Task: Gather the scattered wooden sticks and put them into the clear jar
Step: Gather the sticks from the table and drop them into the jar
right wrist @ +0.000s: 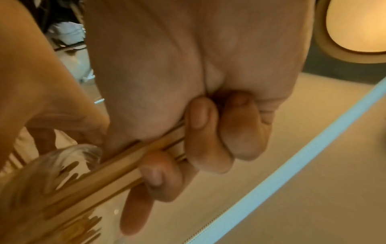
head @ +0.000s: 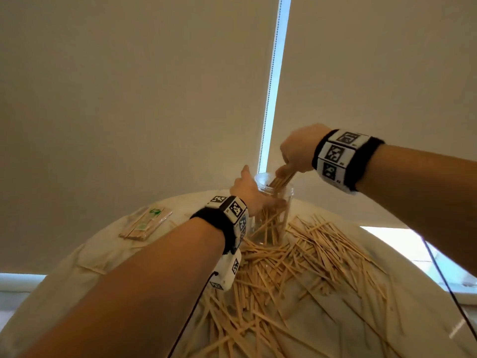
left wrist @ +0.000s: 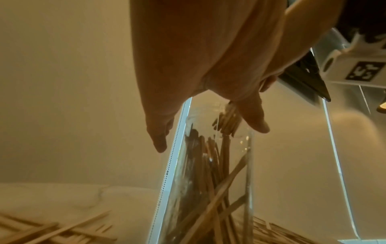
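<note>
The clear jar [head: 280,200] stands upright on the cloth-covered table, with several wooden sticks leaning inside it [left wrist: 211,173]. My left hand [head: 251,192] grips the jar just below its rim, thumb and fingers spread around the wall [left wrist: 208,82]. My right hand [head: 294,156] hovers above the jar mouth, its fingers curled round a bundle of sticks [right wrist: 125,166]. The bundle's lower ends [head: 281,180] dip into the jar opening [right wrist: 69,158]. A large pile of scattered sticks [head: 304,264] lies in front of and to the right of the jar.
A clear packet of sticks [head: 144,224] lies at the table's far left. The cream cloth [head: 77,293] covers the round table. A roller blind with a bead chain [head: 269,94] hangs right behind the jar. A black cable [head: 444,280] trails from my right wrist.
</note>
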Demonstrator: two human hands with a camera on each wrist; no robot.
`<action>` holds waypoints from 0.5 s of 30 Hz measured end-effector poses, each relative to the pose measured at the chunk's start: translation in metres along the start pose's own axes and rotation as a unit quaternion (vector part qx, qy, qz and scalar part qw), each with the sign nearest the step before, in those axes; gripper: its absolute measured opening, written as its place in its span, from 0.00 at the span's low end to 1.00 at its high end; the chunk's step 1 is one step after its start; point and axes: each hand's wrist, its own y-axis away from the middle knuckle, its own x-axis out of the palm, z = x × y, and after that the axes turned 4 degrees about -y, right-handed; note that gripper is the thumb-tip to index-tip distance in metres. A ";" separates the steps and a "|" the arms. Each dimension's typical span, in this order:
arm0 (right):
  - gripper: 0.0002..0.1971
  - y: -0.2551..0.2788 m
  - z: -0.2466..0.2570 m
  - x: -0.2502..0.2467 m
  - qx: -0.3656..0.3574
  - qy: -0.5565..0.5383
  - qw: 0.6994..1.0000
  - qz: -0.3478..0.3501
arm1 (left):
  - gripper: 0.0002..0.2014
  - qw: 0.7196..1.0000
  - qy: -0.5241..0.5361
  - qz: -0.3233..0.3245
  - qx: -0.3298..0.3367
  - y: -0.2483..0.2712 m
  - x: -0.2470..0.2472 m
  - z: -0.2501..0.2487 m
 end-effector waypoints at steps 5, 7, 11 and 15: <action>0.29 -0.050 0.033 0.006 -0.066 0.061 0.996 0.004 | 0.63 0.997 0.055 0.042 0.029 -0.008 0.011 0.007; 0.29 -0.065 0.037 0.005 -0.088 0.076 0.993 -0.018 | 0.56 0.996 0.054 0.046 0.047 -0.007 0.011 0.011; 0.26 -0.085 0.033 0.004 -0.070 0.081 0.992 0.066 | 0.54 0.995 0.063 0.054 0.052 -0.009 0.010 0.015; 0.21 -0.112 0.021 0.038 0.008 0.057 0.990 0.128 | 0.58 0.995 0.074 0.047 0.048 -0.011 0.015 0.018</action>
